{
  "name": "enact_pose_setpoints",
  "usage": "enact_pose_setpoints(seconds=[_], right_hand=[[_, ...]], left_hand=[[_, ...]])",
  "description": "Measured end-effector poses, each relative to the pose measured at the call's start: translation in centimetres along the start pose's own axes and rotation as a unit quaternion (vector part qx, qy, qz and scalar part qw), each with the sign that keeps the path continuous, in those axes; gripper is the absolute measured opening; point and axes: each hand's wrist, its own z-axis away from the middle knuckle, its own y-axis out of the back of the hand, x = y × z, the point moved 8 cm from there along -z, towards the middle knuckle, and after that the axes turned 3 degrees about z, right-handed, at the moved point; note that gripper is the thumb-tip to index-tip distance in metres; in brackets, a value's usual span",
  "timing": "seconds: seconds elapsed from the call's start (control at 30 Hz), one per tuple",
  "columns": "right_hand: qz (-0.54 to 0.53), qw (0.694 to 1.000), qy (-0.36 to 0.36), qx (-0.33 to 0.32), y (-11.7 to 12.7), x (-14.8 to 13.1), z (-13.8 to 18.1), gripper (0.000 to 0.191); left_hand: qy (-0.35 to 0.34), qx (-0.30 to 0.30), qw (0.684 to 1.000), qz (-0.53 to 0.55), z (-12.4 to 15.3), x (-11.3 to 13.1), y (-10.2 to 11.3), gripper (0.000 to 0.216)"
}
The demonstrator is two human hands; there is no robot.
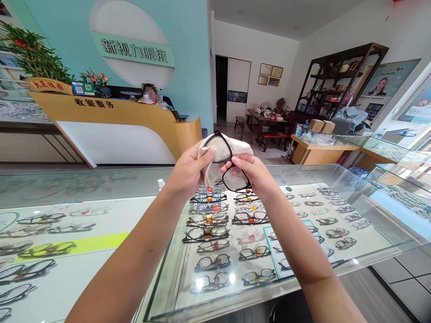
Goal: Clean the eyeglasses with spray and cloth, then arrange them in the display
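Black-framed eyeglasses [236, 178] are held up at a tilt in front of me, above a glass display case. My left hand [191, 167] pinches a cream cleaning cloth [239, 145] around the upper lens, its thumb pressing cloth on the near side. The cloth spreads behind that lens and hangs below it. My right hand [254, 172] grips the frame near the bridge with thumb and fingers, beside the lower lens. That lower lens is uncovered and shows small marks or droplets. Some fingers of both hands are hidden behind the cloth and frame.
Under my arms is the glass display case [235, 297] holding rows of eyeglasses [206, 233]. Beyond it stands a curved wooden counter [134, 112] with a person [153, 94] behind it. At the back right are a dark table [266, 115], a shelf unit [332, 76] and more glass cases.
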Motion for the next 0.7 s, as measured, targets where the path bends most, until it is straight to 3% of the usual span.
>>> enact_pose_setpoints(seconds=[0.23,0.43,0.7], right_hand=[[0.005,0.999,0.032,0.029,0.1,-0.2,-0.1,0.047],[-0.013,1.000,0.019,0.007,-0.4,0.2,-0.3,0.047],[0.059,0.997,0.040,-0.027,-0.2,0.9,-0.5,0.044]], left_hand=[[-0.026,0.039,0.999,0.011,0.0,-0.2,-0.3,0.051],[-0.032,0.066,0.997,-0.004,0.2,-0.6,-0.3,0.057],[-0.063,0.066,0.996,-0.025,0.1,-0.4,-0.2,0.055]])
